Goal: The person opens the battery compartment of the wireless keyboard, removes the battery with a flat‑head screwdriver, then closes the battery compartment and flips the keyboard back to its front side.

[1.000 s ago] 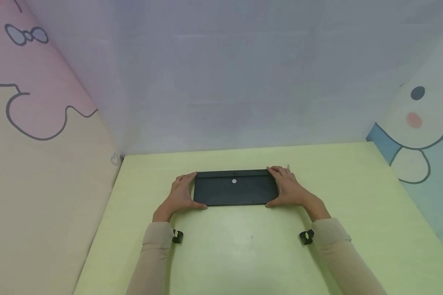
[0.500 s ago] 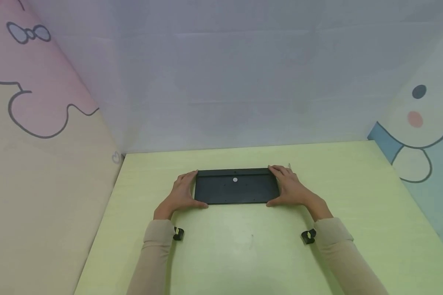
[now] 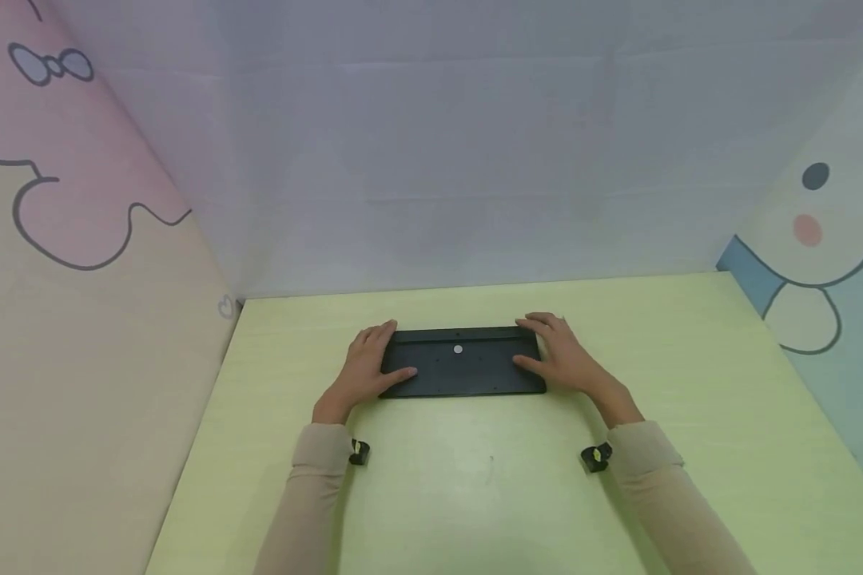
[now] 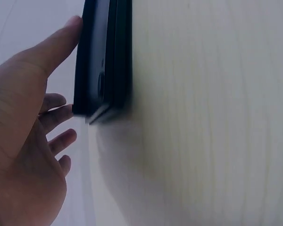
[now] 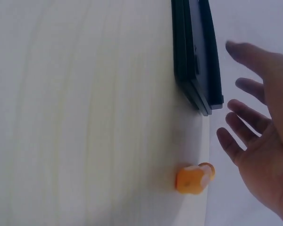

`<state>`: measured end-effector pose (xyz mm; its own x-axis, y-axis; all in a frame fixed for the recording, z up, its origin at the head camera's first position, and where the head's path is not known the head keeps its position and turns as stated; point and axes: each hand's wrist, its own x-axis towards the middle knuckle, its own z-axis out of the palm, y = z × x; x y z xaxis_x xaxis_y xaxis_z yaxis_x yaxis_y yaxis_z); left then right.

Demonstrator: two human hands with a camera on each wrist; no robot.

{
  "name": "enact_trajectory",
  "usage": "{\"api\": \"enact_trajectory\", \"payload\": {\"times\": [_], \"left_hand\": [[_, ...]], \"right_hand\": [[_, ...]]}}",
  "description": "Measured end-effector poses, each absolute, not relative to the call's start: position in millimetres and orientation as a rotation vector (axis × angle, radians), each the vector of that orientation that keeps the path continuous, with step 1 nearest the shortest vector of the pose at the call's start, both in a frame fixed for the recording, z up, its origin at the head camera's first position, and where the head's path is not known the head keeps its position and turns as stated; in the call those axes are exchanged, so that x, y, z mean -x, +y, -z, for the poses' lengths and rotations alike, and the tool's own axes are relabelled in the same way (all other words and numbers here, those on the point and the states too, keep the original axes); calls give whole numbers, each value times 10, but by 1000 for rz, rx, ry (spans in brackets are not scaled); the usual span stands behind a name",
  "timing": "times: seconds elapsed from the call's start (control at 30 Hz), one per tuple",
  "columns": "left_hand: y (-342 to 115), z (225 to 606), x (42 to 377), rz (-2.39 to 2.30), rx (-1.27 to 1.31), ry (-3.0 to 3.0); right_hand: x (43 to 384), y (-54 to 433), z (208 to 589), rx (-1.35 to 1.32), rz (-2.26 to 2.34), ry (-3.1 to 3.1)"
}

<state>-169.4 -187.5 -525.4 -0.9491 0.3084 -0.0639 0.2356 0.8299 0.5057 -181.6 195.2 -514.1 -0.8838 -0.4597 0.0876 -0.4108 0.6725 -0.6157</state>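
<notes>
A flat black rectangular object [image 3: 467,371] lies on the table, a raised strip along its far side and a white round spot on its upper face. Over its left end is my left hand [image 3: 362,369], fingers at the far left corner and thumb across the top. The left wrist view shows that thumb [image 4: 61,44] at the object's edge, other fingers loosely bent. My right hand [image 3: 566,359] hovers at the right end, its thumb above the top face. In the right wrist view, the right fingers [image 5: 247,117] are spread and appear apart from the object.
A small orange thing with pale patches [image 5: 191,180] stands on the table near the right hand; the head view hides it. The pale yellow-green table [image 3: 460,479] meets a whitish back wall [image 3: 431,160]. Cartoon-printed walls flank both sides.
Both thumbs have left the object's near edge and moved up over its top face. The left hand has shifted slightly right and away from me. The object has stayed about in place.
</notes>
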Motion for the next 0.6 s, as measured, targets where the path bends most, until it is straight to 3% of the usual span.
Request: {"api": "enact_trajectory", "payload": {"times": [0.6], "left_hand": [[-1220,5331,1848,-674,-634,2911]], "right_hand": [[1989,1718,5164,632,964,2970]]}}
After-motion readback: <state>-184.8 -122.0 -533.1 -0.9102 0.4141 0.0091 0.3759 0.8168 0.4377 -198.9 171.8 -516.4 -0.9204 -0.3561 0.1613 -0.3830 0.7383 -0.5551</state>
